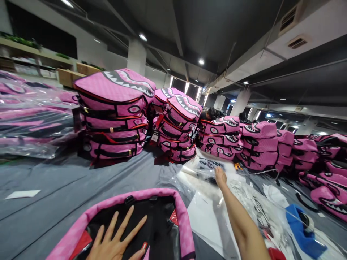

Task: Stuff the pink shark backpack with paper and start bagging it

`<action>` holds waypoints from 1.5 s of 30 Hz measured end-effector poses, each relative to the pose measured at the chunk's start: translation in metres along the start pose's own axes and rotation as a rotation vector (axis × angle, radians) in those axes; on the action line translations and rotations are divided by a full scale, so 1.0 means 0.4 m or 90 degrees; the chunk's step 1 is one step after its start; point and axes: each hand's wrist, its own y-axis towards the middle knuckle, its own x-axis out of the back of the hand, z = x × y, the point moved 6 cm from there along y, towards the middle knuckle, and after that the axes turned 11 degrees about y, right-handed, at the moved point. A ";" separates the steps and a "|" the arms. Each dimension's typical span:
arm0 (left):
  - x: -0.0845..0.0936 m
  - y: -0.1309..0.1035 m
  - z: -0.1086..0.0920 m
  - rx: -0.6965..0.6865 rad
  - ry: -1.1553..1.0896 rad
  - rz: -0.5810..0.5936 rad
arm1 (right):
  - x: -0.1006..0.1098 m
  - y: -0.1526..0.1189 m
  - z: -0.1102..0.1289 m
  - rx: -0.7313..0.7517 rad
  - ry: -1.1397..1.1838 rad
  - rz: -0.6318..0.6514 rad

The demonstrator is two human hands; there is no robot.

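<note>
My left hand lies flat with fingers spread on the black underside or back panel of a pink backpack, which is closest to me on the table. Red shiny patches show at the corners of that panel. Farther out, my right hand has its fingers closed on a clear plastic bag with dark printed lettering. The fingertips are partly hidden, so the exact grip is hard to see. White sheets lie under and in front of the plastic bag.
Stacked pink backpacks with shark-tooth prints line the far side, several high. Plastic-wrapped backpacks are blurred at left. A blue tape dispenser and crumpled clear plastic lie at right. A white paper rests on the grey cloth.
</note>
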 end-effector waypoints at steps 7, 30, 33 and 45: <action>0.082 0.012 -0.014 -0.003 -0.090 -0.069 | 0.078 -0.216 0.397 0.301 0.165 0.073; 0.258 -0.257 -0.039 0.395 -0.640 -0.131 | 0.011 -0.674 0.402 0.072 0.715 0.131; 0.273 -0.293 -0.016 0.409 -0.541 -0.161 | 0.063 -0.632 0.424 0.099 0.735 0.095; 0.485 -0.221 -0.057 0.075 -0.007 -0.445 | 0.077 -0.871 0.436 0.586 -0.002 0.028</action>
